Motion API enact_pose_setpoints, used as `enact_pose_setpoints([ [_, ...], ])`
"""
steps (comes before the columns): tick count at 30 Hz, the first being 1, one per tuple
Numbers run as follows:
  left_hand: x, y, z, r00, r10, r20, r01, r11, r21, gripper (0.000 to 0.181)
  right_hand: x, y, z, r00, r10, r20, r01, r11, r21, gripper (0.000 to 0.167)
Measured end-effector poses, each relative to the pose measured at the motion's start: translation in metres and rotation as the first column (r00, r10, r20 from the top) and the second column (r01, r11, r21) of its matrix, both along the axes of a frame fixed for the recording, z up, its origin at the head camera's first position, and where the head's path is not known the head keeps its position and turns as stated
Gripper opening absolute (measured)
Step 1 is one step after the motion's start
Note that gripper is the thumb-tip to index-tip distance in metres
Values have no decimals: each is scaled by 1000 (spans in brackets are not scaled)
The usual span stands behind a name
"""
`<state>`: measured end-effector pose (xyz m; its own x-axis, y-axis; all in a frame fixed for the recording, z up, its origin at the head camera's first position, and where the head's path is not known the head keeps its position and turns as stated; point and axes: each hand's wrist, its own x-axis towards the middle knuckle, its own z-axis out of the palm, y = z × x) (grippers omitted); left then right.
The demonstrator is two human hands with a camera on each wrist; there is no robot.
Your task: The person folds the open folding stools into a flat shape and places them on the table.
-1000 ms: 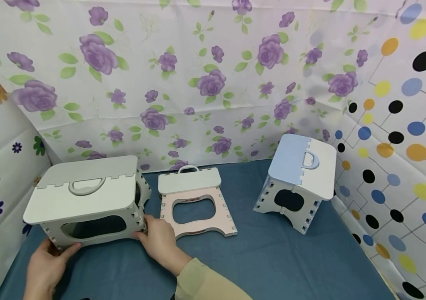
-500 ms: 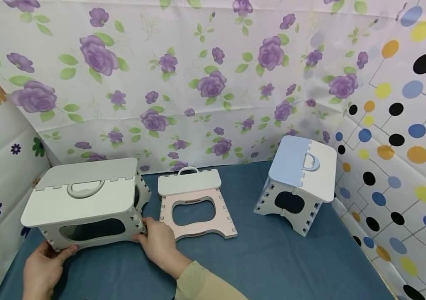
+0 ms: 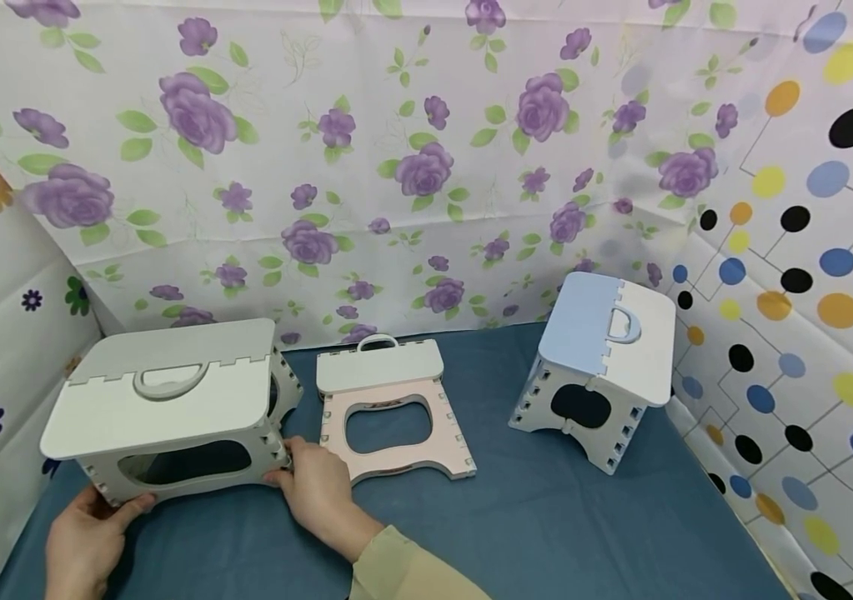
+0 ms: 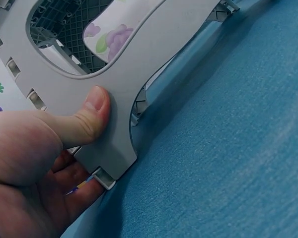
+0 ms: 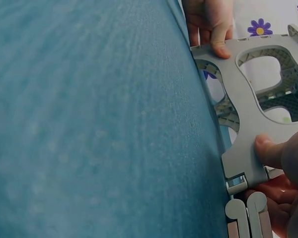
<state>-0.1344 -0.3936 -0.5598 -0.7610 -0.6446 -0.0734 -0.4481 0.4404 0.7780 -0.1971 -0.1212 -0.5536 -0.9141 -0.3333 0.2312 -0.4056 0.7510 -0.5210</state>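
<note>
A pale grey folding step stool stands unfolded at the left of the head view, its handle on top. My left hand grips the bottom of its near left leg; in the left wrist view the thumb presses the front panel and the fingers go behind. My right hand holds the near right leg the same way, thumb in front, as the right wrist view shows. Fingertips behind the legs are partly hidden. Right beside that hand lies a flat, folded pink and white stool.
A blue and white folding stool stands unfolded at the right. Blue cloth covers the table. A floral sheet hangs behind, and a dotted sheet hangs on the right.
The grey stool has shifted slightly left and toward me, with both hands keeping their hold. The other two stools stay in place.
</note>
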Motion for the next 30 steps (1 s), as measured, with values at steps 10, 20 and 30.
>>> enact_pose_setpoints([
  [10, 1, 1, 3, 1000, 1, -10, -1, 1000, -8, 51, -1, -1, 2, 1000, -14, 14, 14, 999, 32, 40],
  [20, 1, 1, 1, 1000, -2, -20, 2, 1000, 2, 51, -2, -2, 4, 998, -12, 57, 10, 999, 33, 38],
  [30, 0, -1, -1, 1000, -3, -13, 3, 1000, 5, 52, -2, -1, 2, 998, -4, 64, 2, 999, 44, 39],
])
